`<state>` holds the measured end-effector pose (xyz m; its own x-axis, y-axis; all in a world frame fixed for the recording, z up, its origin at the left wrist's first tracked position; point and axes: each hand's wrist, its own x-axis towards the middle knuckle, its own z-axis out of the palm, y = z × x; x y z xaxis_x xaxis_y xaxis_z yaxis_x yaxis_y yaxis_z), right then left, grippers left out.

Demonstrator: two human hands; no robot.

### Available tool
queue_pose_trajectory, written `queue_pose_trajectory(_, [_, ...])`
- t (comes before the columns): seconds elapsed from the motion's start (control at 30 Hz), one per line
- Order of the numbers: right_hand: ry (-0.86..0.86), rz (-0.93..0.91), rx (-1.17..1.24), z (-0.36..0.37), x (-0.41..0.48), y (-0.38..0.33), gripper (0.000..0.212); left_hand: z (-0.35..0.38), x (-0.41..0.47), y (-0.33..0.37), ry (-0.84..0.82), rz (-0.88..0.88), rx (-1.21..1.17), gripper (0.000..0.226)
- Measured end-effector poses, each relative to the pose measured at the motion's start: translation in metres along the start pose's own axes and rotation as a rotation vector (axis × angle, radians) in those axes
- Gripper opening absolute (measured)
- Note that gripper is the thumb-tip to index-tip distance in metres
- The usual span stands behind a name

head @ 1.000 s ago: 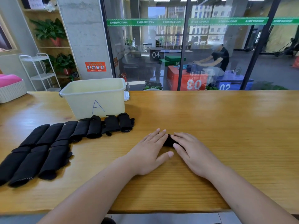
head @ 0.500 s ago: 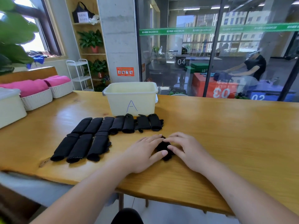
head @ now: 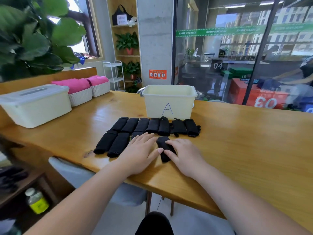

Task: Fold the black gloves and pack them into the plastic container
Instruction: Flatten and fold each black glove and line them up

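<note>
A folded black glove (head: 163,146) lies on the wooden table (head: 237,141) between my two hands. My left hand (head: 141,154) lies flat beside it, its thumb tip touching the glove and its fingers over a folded glove of the near row. My right hand (head: 185,156) rests on the glove's right side with straight fingers on it. Several folded black gloves (head: 152,126) lie in two rows just beyond. The cream plastic container (head: 169,100), marked "A", stands open behind them.
A lidded cream box (head: 36,106) and two white baskets (head: 89,94) of pink cloth stand at the table's left. A glass wall runs behind the table. A grey chair (head: 81,177) sits under the near edge, with a shelf and bottle (head: 36,200) lower left.
The camera has swung left. Both hands have slid the folded glove toward the near row of gloves; the left hand now lies over that row's right end.
</note>
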<state>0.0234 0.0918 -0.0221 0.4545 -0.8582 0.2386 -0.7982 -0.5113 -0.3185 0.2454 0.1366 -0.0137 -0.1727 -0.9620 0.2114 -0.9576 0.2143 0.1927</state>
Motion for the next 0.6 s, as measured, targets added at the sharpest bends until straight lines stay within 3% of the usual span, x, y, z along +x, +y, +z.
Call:
queue_pose_trajectory(0.3, [0.038, 0.100, -0.030, 0.019, 0.014, -0.053, 0.054, -0.002, -0.018, -0.029, 0.005, -0.089, 0.028, 0.074])
queue_pose_trajectory(0.6, [0.066, 0.120, 0.042, 0.013, 0.024, -0.053, 0.052, -0.010, -0.012, -0.029, 0.048, -0.077, -0.050, 0.071])
